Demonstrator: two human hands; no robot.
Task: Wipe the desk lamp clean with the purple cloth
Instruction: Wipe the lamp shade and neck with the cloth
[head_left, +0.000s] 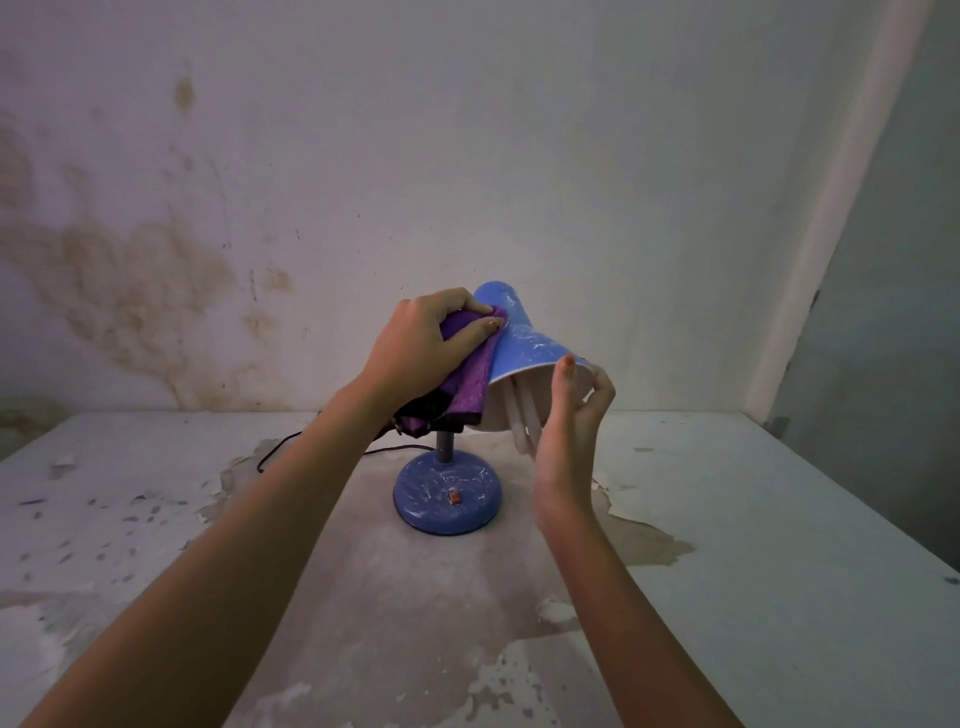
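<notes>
The left hand (423, 345), reaching from lower left, has its grip curled round the one purple cloth (470, 384), pressing it on the left side of the shade of the one desk lamp (524, 338), which stands on the surface (727, 571) at frame centre. The right hand (569, 421) pinches the shade's rim. White bulb tubes (519, 431) sit inside the shade.
</notes>
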